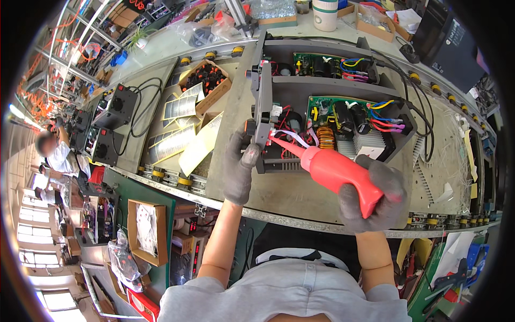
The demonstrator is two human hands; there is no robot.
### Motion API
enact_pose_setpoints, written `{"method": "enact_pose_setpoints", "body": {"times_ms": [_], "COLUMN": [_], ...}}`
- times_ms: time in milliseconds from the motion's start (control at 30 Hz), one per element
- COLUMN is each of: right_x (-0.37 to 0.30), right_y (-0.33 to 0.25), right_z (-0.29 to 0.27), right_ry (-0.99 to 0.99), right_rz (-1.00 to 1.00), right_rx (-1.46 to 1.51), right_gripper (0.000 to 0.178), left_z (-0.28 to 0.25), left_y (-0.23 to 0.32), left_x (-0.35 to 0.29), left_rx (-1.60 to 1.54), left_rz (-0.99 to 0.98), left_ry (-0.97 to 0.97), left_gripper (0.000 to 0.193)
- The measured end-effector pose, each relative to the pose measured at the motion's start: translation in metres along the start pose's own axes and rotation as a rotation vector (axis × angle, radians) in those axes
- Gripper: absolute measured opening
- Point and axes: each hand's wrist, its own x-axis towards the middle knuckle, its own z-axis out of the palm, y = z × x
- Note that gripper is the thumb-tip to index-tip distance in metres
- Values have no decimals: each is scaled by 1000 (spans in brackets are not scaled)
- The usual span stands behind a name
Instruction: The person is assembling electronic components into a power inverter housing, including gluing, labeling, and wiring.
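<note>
- The right hand (375,196), in a grey glove, is clenched round the fat base of a red squeeze bottle (338,172); the bottle lies over the near part of the grey tray (241,107), in front of the open grey case (332,102).
- The bottle's long axis runs from lower right to upper left; its thin nozzle points up and left, the tip at the white connector and wires just behind the front panel (263,102).
- It looks like soft plastic, light, and likely to give under pressure; a grip low on the wide body, as now, seems the sound place to hold it; a hard squeeze would probably push out too much.
- The left hand (238,166), also gloved, grasps the lower edge of the grey front panel, thumb on its face; the panel stands upright and looks stiff and light.
- The circuit boards (348,118), the copper coil (325,137) and the coloured wires look fragile; better not touched by the nozzle.
- A cardboard box of black knobs (206,80) sits well apart at the left.
</note>
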Motion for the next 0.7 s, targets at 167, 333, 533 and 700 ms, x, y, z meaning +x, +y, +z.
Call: {"method": "enact_pose_setpoints", "body": {"times_ms": [167,333,533,700], "right_x": [6,2,8,21], "right_y": [6,8,32,38], "right_z": [-27,-8,24,38], "right_ry": [-122,-102,28,3], "right_rz": [127,41,-26,-30], "right_rx": [132,11,-64,-19], "right_gripper": [53,43,53,55], "left_z": [-3,-1,2,1], "left_y": [-10,-21,-15,-15], "left_x": [-4,-2,-2,2], "left_rx": [-61,-102,-137,-152], "left_rz": [-24,39,-13,4], "left_ry": [-66,-12,-16,-10], "left_gripper": [79,82,93,83]}}
